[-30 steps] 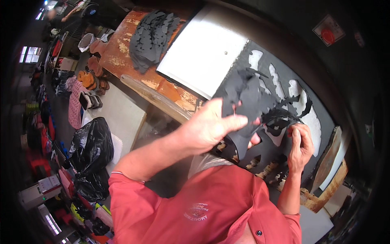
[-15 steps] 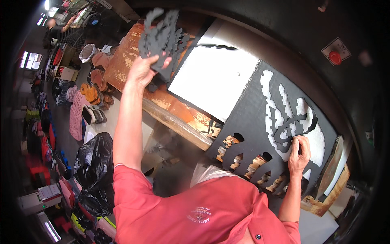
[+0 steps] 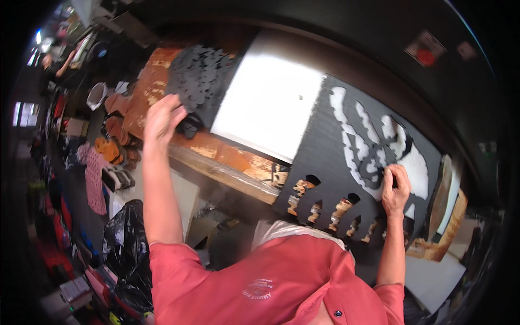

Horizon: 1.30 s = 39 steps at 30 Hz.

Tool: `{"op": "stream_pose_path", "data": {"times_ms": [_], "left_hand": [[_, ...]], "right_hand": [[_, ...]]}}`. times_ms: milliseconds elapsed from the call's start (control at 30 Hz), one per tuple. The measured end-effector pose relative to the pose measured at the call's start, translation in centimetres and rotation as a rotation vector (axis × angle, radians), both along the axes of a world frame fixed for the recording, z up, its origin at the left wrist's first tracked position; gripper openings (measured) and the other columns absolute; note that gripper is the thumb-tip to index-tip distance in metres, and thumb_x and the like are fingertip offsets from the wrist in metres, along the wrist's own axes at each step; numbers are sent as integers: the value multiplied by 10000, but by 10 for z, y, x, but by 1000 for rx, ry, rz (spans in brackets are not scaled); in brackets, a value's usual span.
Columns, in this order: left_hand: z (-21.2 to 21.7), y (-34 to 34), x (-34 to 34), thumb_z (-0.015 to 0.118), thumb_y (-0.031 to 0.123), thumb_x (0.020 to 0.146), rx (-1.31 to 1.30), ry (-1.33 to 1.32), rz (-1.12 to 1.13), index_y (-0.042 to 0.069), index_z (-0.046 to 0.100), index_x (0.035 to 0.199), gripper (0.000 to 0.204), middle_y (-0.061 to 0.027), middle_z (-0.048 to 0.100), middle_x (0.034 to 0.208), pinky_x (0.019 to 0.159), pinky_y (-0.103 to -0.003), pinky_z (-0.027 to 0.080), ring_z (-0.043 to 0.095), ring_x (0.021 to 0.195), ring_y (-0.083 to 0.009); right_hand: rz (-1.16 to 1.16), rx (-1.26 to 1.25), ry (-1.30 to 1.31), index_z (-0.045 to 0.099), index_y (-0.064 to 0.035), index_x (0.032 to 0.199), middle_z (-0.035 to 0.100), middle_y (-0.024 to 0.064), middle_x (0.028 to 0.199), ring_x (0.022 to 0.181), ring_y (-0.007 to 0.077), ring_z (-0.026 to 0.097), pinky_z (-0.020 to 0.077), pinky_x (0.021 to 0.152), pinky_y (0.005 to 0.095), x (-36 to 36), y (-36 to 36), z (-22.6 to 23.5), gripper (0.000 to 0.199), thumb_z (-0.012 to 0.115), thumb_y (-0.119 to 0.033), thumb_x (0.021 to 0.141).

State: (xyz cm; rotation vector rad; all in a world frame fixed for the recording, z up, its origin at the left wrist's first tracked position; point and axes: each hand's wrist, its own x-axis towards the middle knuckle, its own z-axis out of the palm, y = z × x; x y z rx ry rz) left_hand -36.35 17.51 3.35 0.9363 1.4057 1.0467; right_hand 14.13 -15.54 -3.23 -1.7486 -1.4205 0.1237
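A black sheet [image 3: 319, 135] with curved, wavy-edged cut-outs lies at the right of the bench, and a white surface [image 3: 420, 170] shows through the larger holes. My right hand [image 3: 398, 189] is closed in a pinch at the end of a curved black cut piece [image 3: 370, 172] lying within the cut-out area. At the left, my left hand [image 3: 162, 120] is off the bench's near edge, fingers apart and holding nothing I can see. Just beyond it lies a pile of black wavy-edged cut pieces [image 3: 200, 76]. A smaller black bundle [image 3: 189, 124] sits beside its fingertips.
Between pile and sheet lies a bright white board [image 3: 268, 100]. The bench [image 3: 227, 176] has a worn wooden edge. A red button [image 3: 425, 57] is on the dark machine beyond. Brown shaped stacks [image 3: 111, 149], a pink patterned cloth [image 3: 95, 181] and a black plastic bag [image 3: 124, 233] are at left.
My left hand has let go of the black cut pieces, which now lie on the bench's far left, and has drawn back nearer. My right hand keeps its pinch at the sheet.
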Motion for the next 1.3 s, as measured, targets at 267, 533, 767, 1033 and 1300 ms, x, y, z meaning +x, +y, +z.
{"op": "stream_pose_path", "data": {"times_ms": [267, 533, 767, 1033, 1300], "left_hand": [[7, -90, 96, 602, 147, 1118, 379, 247, -128, -64, 518, 1539, 478, -225, 609, 1518, 1187, -378, 486, 617, 1380, -267], [-69, -193, 321, 681, 143, 1041, 954, 741, -773, 5, 584, 1491, 481, -257, 515, 1598, 1258, -537, 353, 466, 1514, -405], [-102, -197, 332, 704, 233, 1035, 1074, 993, -670, 34, 505, 1556, 592, -270, 425, 1660, 1284, -591, 269, 348, 1564, -484], [-100, -196, 330, 651, 276, 1064, 947, 1160, -625, 15, 468, 1591, 616, -268, 417, 1671, 1310, -581, 209, 307, 1591, -468], [-104, -230, 289, 598, 239, 1093, 875, 1261, -532, 3, 466, 1592, 568, -234, 408, 1692, 1309, -569, 210, 310, 1605, -416]], "right_hand": [[18, 132, 22, 730, 22, 957, 715, 119, 895, 771, 230, 700, 563, 695, 336, 11, -1, -13, 28, 718, -3, 954], [-40, 170, -18, 743, 14, 1016, 748, 147, 978, 903, 304, 744, 598, 806, 377, 46, -46, 20, 162, 797, -75, 892], [-609, -434, -172, 547, -3, 1529, 393, 323, 1619, 1496, 464, 399, 373, 1249, 526, 169, -187, 22, 960, 901, -455, 760], [-494, -435, 17, 577, -98, 1551, 384, 302, 1638, 1425, 453, 439, 416, 1224, 509, 194, -191, 14, 1000, 834, -422, 641], [-614, -388, 55, 583, -127, 1557, 443, 276, 1589, 1394, 420, 454, 427, 1224, 530, 223, -220, 23, 989, 845, -375, 636]]}}
